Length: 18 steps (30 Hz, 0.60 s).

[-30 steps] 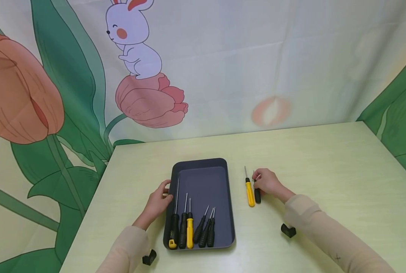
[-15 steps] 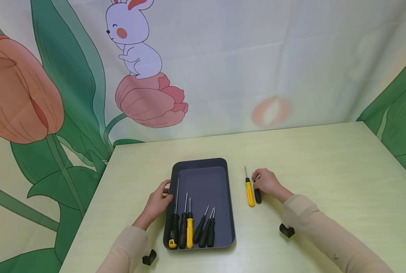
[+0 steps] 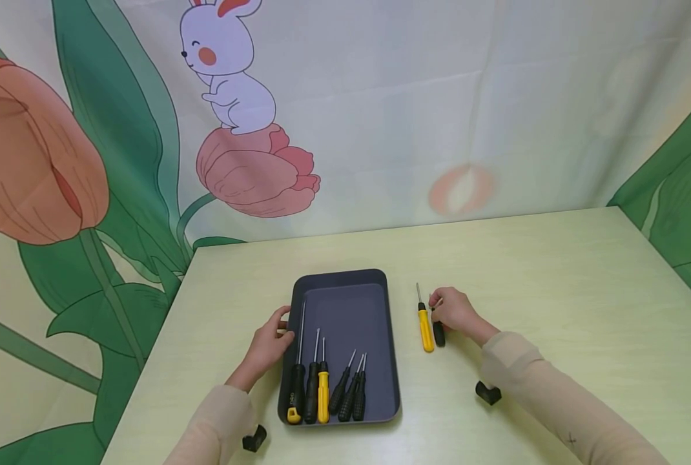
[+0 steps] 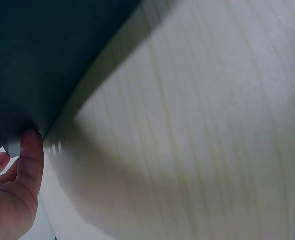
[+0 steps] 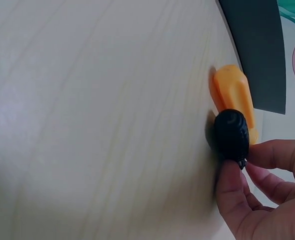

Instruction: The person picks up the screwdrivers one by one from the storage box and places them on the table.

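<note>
My left hand [image 3: 268,342] holds the left rim of a dark grey tray [image 3: 345,323]. In the left wrist view, the thumb presses the outer wall of the tray [image 4: 47,60], with the other fingers partly hidden. Right of the tray, my right hand [image 3: 454,310] pinches a small black screwdriver [image 3: 439,334] near the top of its handle. The right wrist view has the handle of this black screwdriver [image 5: 231,132] beside the yellow handle of another. That yellow screwdriver [image 3: 425,330] lies on the table, between the tray and my right hand.
Several screwdrivers lie side by side in the tray's near half, including a long black-and-yellow one [image 3: 296,391], a yellow one [image 3: 323,394] and small black ones [image 3: 359,397]. Black angular pieces [image 3: 255,439] sit near each forearm. A printed curtain [image 3: 380,129] hangs behind the table [image 3: 555,290].
My right forearm has shifted slightly left, and the black screwdriver's shaft tip has moved a little left and down. The left hand and tray stay still.
</note>
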Motion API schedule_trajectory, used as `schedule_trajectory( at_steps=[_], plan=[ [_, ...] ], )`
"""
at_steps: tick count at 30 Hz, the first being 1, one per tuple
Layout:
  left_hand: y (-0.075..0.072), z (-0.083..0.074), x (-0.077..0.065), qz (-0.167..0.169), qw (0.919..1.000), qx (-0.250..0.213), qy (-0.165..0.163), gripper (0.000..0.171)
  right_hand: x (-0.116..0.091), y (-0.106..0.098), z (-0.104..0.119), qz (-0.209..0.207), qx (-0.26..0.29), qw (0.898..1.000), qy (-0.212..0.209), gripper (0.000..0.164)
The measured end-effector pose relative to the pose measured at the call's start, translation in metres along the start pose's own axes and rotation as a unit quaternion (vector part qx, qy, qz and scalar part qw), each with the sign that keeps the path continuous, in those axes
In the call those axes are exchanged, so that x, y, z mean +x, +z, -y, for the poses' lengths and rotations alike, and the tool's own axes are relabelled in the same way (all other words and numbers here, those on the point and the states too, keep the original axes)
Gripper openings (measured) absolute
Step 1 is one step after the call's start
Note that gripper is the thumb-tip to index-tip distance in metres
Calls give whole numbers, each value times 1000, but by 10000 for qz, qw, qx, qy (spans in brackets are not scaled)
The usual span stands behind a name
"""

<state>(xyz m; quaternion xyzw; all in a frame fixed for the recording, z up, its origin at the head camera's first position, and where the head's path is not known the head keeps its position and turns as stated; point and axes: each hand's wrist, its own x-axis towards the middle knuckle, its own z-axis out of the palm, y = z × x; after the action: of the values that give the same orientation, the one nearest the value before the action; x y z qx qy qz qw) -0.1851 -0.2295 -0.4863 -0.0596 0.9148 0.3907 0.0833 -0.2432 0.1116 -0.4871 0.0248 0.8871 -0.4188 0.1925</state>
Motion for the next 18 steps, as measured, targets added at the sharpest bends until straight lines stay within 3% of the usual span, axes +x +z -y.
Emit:
schedule_trajectory(
  at_steps=[18],
  plan=[
    [0, 0, 0, -42, 10000, -27, -1, 50, -4, -4, 1, -25, 235, 9997, 68, 19]
  ],
)
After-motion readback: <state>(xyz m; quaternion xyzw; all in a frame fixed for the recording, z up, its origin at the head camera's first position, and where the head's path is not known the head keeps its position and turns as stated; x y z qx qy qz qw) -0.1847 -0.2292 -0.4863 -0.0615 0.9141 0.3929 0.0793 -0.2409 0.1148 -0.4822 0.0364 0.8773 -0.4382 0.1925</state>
